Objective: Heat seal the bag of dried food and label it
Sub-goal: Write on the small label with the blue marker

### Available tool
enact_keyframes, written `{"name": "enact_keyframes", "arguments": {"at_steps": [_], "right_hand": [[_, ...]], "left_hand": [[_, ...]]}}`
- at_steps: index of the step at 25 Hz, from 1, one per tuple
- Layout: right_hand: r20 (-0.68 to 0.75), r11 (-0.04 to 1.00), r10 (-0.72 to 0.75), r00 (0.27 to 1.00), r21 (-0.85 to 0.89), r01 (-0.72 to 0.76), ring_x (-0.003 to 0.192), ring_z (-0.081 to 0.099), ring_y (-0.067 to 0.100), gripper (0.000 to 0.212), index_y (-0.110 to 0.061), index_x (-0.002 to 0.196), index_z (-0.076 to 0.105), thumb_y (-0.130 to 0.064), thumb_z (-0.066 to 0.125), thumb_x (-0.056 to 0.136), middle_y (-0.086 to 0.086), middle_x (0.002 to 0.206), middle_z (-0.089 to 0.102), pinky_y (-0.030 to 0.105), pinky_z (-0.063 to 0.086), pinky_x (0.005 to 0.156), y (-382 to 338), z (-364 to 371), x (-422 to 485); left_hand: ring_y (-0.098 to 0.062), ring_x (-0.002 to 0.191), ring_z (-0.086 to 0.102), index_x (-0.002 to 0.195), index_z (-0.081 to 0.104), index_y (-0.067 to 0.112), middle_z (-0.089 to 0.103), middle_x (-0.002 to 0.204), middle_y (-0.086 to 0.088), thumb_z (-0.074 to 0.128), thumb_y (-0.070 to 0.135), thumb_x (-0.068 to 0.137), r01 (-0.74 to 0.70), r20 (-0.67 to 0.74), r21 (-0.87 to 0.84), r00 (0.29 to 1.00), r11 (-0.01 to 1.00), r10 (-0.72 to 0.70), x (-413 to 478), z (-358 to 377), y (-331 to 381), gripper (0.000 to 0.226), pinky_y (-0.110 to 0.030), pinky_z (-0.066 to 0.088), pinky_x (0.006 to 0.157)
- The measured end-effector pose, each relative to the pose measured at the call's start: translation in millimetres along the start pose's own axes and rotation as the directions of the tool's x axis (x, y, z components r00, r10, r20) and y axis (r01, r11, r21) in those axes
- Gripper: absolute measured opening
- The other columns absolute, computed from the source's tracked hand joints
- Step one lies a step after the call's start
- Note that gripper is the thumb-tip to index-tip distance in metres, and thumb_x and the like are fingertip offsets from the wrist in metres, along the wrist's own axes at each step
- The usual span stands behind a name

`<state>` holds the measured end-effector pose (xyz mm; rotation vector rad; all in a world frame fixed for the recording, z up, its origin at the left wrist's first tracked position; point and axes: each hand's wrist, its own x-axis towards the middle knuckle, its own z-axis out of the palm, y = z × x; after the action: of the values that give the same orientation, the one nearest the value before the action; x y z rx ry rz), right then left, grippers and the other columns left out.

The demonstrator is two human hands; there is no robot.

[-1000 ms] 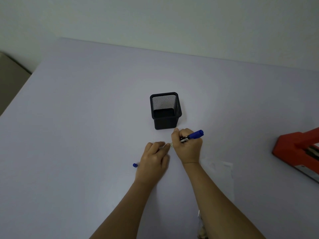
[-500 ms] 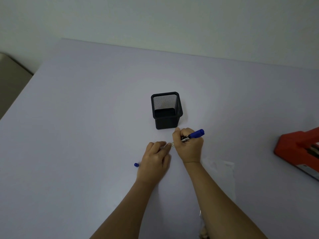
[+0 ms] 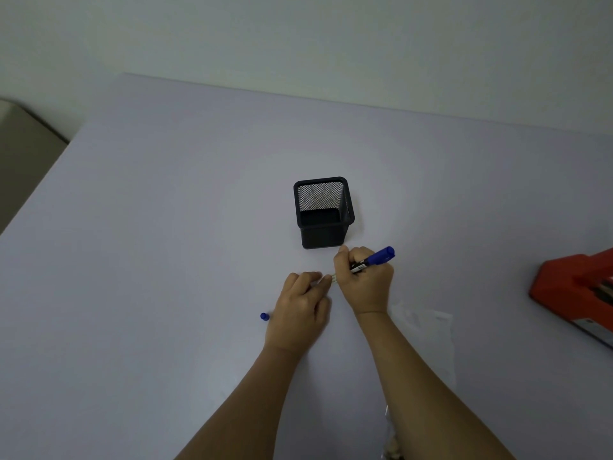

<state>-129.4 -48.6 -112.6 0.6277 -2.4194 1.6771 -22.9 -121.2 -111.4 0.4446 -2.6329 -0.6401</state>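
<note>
The right hand (image 3: 365, 280) pinches a blue marker (image 3: 374, 260) in a writing grip, tip angled down toward a small label (image 3: 334, 278) just left of its knuckles. The left hand (image 3: 300, 310) presses its fingertips on that label, likely to stop it sliding. The marker cap (image 3: 264, 316) lies beside the left hand; the bag (image 3: 421, 330) rests behind the right wrist, the empty pen holder (image 3: 323, 212) just ahead

Left hand (image 3: 300, 313) rests palm-down, fingers curled. Right hand (image 3: 365, 280) is fisted in a writing grip; forearms extend forward.
</note>
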Motion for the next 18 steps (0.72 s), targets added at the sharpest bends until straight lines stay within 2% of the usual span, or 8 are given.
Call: {"name": "enact_keyframes", "arguments": {"at_steps": [11, 16, 18], "right_hand": [[-0.003, 1.000, -0.008, 1.000, 0.008, 0.008, 0.039, 0.046, 0.023, 0.039, -0.001, 0.051, 0.050, -0.023, 0.054, 0.084, 0.011, 0.044, 0.050, 0.035, 0.044, 0.039, 0.4, 0.7, -0.1], [-0.011, 1.000, -0.020, 1.000, 0.009, 0.020, 0.046, 0.048, 0.021, 0.039, -0.002, 0.051, 0.051, -0.025, 0.053, 0.083, 0.010, 0.043, 0.051, 0.016, 0.038, 0.043, 0.1, -0.1, -0.6], [-0.010, 1.000, -0.023, 1.000, 0.014, 0.023, 0.045, 0.047, 0.021, 0.038, -0.003, 0.050, 0.051, -0.023, 0.054, 0.082, 0.009, 0.042, 0.051, 0.017, 0.039, 0.042, 0.1, 0.0, -1.5]], "left_hand": [[-0.011, 0.090, 0.047, 0.104, 0.071, 0.005, 0.068, 0.098, -0.007, 0.043, 0.019, 0.087, 0.003, 0.020, 0.018, 1.000, 1.000, -0.003, -0.8, 0.1, -1.0, 0.036, -0.019, 0.042, 0.081], [-0.012, 0.089, 0.047, 0.103, 0.071, 0.005, 0.068, 0.097, -0.008, 0.043, 0.018, 0.087, -0.013, 0.005, 0.019, 1.000, 1.000, 0.013, -0.4, -0.6, -0.7, 0.035, -0.020, 0.043, 0.080], [-0.013, 0.088, 0.046, 0.103, 0.071, 0.003, 0.067, 0.097, -0.009, 0.043, 0.017, 0.087, -0.016, -0.005, 0.016, 1.000, 1.000, 0.016, -0.6, -0.4, -1.2, 0.035, -0.021, 0.040, 0.082]]}}
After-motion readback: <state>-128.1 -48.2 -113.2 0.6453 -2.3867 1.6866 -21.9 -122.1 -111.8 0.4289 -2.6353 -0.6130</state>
